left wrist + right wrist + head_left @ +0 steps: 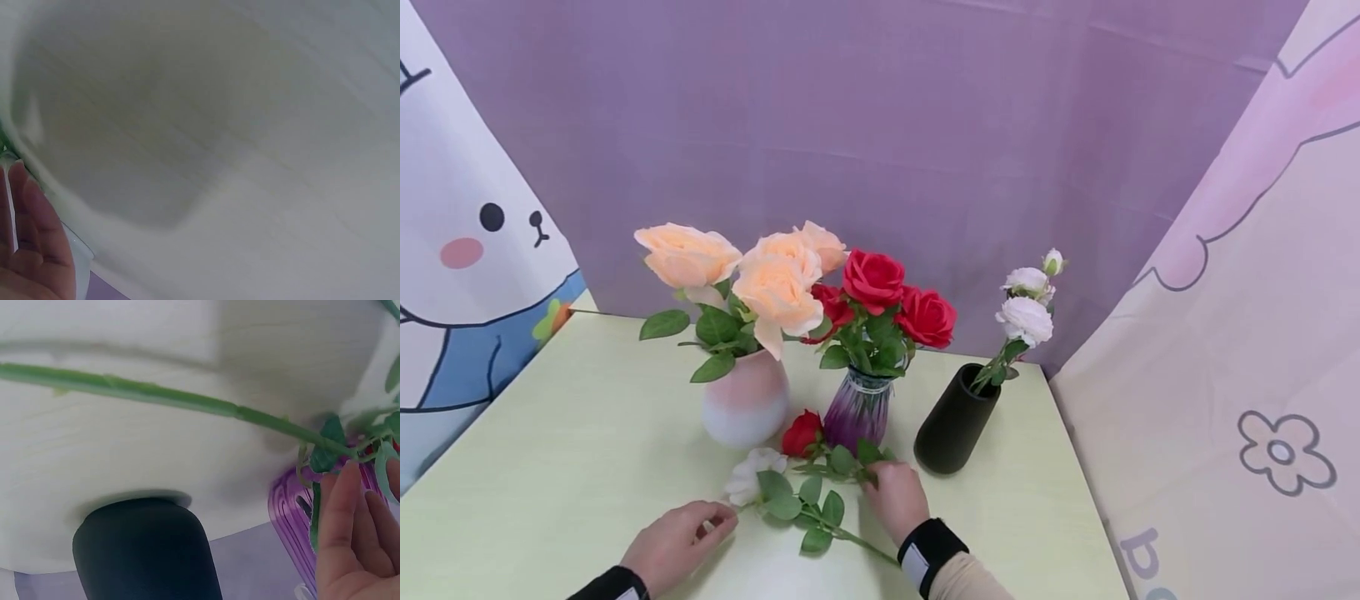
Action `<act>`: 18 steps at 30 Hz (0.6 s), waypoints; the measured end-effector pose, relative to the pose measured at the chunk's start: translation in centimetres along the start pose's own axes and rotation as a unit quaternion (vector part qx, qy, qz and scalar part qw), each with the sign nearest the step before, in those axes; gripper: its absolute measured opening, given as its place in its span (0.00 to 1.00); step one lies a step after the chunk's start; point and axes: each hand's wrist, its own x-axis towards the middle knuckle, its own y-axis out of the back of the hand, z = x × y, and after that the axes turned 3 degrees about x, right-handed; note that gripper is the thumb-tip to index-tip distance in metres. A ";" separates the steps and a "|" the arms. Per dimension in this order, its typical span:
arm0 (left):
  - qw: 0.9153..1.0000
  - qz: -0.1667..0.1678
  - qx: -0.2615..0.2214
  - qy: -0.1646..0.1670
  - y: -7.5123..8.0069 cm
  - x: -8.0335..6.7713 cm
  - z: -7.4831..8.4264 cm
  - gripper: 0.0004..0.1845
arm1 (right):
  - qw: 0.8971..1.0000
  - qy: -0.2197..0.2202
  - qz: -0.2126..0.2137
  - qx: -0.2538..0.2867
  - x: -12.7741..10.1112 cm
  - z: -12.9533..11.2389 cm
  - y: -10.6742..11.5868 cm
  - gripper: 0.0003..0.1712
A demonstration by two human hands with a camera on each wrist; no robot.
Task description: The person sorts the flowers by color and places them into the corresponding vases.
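Observation:
My right hand (897, 500) pinches the leafy stem of a red rose (802, 433) that lies low in front of the purple glass vase (856, 412). In the right wrist view its green stem (175, 400) runs out leftward from the fingertips. A white rose (754, 477) lies on the table, its stem (868, 546) reaching to below my right wrist. Near that bloom, my left hand (681, 542) rests with loosely bent fingers. The left wrist view shows fingers at its edge and nothing plainly gripped.
A pink-and-white vase (745, 404) with peach roses (778, 287) stands at left. Upright red roses (874, 282) fill the purple vase. A leaning black vase (957, 425) at right holds white flowers (1026, 321). A purple curtain (880, 125) hangs behind the pale table (587, 467).

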 end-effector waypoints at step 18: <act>0.999 -0.010 0.001 0.039 4.9 -4.1 6.0 0.15 | 0.992 0.045 -0.058 -0.102 -2.2 3.7 -7.0 0.16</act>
